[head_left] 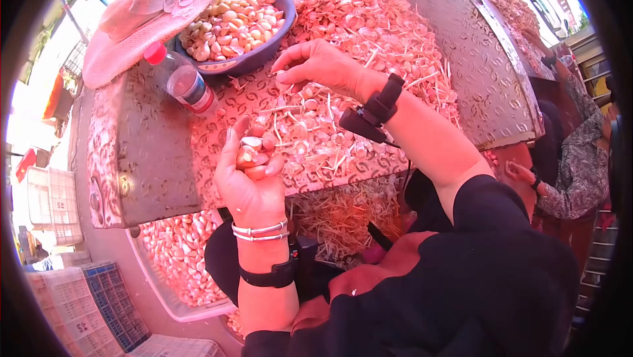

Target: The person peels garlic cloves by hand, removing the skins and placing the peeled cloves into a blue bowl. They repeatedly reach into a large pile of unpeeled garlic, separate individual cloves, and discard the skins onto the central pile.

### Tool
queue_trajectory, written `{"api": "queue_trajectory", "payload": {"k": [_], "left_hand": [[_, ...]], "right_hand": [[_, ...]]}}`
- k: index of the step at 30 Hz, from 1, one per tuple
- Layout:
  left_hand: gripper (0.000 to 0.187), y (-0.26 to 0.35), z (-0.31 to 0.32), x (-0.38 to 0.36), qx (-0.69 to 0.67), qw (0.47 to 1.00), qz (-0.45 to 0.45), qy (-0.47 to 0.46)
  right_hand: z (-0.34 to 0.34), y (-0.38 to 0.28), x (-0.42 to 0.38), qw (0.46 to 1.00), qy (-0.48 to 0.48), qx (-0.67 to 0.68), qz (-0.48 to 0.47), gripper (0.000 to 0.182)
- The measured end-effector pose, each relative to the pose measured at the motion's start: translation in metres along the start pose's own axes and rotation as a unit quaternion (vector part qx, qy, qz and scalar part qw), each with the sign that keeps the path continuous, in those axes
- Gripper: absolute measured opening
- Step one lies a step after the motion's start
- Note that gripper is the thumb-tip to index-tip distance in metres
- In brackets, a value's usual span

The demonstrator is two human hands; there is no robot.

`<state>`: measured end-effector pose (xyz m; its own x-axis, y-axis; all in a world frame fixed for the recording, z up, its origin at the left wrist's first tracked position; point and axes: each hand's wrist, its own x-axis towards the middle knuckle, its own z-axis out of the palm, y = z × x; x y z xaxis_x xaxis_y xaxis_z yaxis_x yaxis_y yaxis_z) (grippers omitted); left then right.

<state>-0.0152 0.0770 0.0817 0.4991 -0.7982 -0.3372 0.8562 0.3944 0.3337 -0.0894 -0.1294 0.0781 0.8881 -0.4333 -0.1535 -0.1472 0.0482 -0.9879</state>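
Note:
My left hand (245, 182) is palm up near the table's front edge, its fingers curled around several garlic cloves (256, 160). My right hand (326, 70) hovers over the heap of garlic skins and stalks (369, 21), with thumb and fingers drawn together. Something small and pale may be at its fingertips, too small to make out. Beyond the hands stands a blue bowl (289, 11) full of peeled cloves (231, 24). Loose skins and stalk bits are scattered on the patterned metal table (155, 152) between the hands.
A clear bottle with a red cap (188, 83) leans beside the bowl, near a wide-brimmed hat (151, 7). Below the table's left side sits a white tub (173, 307) of garlic. Plastic crates (92, 304) stand lower left. Another person in a patterned sleeve (577, 172) is at right.

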Motion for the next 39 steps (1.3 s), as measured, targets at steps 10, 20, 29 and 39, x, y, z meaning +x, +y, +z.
{"api": "queue_trajectory", "payload": {"k": [10,20,29,39], "left_hand": [[0.034,-0.035,-0.007,0.012,-0.064,0.993,-0.097,-0.014],[0.019,-0.041,-0.008,0.017,0.007,0.998,-0.06,0.027],[0.026,-0.06,-0.013,-0.001,0.09,0.98,-0.169,-0.057],[0.028,-0.054,-0.019,0.003,0.008,0.985,-0.17,-0.021]], "right_hand": [[0.002,0.053,-0.014,0.815,0.043,-0.566,-0.119,0.012],[-0.019,0.044,-0.04,0.986,0.074,-0.15,0.019,0.017],[0.012,-0.002,-0.131,0.953,-0.016,0.302,0.028,0.02],[0.121,-0.107,-0.244,0.717,-0.456,0.528,-0.024,0.034]]}}
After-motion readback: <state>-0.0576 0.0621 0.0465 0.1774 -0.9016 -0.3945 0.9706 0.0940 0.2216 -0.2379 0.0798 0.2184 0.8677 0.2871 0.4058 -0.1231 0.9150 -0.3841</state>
